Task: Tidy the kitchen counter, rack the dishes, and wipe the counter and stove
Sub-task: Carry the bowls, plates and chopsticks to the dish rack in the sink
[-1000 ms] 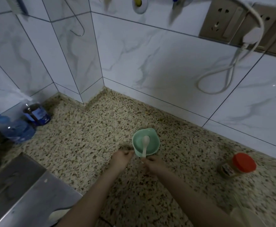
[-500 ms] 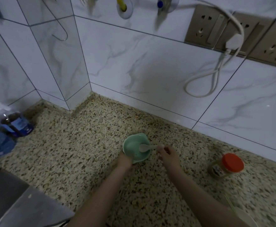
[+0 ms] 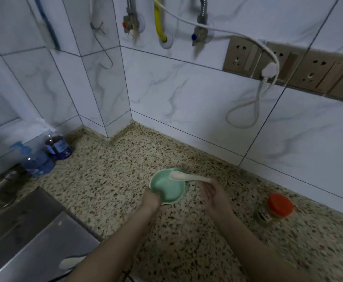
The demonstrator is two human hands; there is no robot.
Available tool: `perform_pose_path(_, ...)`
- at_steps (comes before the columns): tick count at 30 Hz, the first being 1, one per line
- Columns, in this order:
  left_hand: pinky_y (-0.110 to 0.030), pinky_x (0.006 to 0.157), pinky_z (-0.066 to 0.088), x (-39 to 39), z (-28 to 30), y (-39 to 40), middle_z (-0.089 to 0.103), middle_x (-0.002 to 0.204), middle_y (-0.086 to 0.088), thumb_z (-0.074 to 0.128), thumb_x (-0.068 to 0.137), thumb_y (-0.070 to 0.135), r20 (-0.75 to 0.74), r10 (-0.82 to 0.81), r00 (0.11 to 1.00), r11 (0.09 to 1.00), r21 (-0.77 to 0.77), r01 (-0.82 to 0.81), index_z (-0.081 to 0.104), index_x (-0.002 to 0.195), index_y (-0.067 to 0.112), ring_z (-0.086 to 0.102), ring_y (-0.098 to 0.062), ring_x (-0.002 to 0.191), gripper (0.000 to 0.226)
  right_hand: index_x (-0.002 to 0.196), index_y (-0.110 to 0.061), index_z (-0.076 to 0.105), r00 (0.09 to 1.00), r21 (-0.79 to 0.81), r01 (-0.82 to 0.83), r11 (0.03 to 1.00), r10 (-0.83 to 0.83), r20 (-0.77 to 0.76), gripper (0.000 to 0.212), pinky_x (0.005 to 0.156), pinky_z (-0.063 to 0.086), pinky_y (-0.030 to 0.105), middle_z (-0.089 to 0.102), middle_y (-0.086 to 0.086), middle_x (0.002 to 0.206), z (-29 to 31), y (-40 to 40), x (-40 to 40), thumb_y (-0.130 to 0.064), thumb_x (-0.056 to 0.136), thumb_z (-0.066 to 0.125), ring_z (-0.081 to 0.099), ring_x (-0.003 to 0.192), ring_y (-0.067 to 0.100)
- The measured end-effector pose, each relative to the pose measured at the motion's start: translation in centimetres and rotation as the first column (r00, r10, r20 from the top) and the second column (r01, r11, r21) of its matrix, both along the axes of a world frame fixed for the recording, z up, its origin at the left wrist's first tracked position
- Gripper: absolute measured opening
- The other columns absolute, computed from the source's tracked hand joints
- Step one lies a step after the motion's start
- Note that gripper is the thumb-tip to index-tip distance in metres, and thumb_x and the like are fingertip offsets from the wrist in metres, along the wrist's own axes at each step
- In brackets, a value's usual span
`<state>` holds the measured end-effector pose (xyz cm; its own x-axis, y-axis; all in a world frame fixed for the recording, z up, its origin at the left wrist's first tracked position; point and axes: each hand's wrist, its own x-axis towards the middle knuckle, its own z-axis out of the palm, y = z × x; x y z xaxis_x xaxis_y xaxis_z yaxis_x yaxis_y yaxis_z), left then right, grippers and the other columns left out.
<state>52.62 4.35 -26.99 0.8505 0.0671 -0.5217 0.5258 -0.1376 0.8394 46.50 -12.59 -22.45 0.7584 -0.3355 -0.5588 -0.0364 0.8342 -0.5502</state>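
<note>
On counter [image 3: 109, 180] | left hand [image 3: 151, 200] grips bowl [image 3: 167, 187] | right hand [image 3: 213, 193] pinches spoon [image 3: 189, 177]

White marble-look wall tiles [image 3: 186, 102], row of beige sockets [image 3: 288, 66] (one plugged), speckled granite counter [image 3: 109, 169], dim light.

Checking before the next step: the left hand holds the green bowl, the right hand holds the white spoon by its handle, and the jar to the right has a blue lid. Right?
Not quite: the lid on the jar is red, not blue, as the head view shows. The rest stands: the left hand holds the green bowl, and the right hand holds the white spoon by its handle.
</note>
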Motion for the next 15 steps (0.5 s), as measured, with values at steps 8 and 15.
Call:
perform_pose_path(8, -0.038, 0.055, 0.058, -6.5, 4.2, 5.9, 0.065, 0.100, -0.018, 0.056, 0.091, 0.009, 0.109, 0.151, 0.982, 0.986, 0.054, -0.158, 0.055, 0.116, 0.003, 0.067, -0.031, 0.073, 0.026, 0.093, 0.000, 0.058, 0.981, 0.079, -0.175, 0.981, 0.167, 0.099, 0.014, 0.053, 0.056, 0.020, 0.062, 0.015, 0.094, 4.1, 3.4, -2.7, -0.012, 0.095, 0.052, 0.071, 0.067, 0.018)
perform_pose_path(15, -0.035, 0.055, 0.055, -16.0, 5.3, 14.6, 0.060, 0.111, -0.019, 0.051, 0.093, 0.015, 0.063, 0.513, 0.856, 0.856, -0.119, -0.504, 0.050, 0.121, 0.003, 0.064, -0.038, 0.090, 0.030, 0.089, -0.001, 0.058, 0.933, 0.154, -0.358, 0.921, 0.348, 0.087, 0.015, 0.054, 0.058, 0.022, 0.062, 0.014, 0.089, 3.4, 8.8, -6.0, -0.013, 0.096, 0.051, 0.069, 0.071, 0.022)
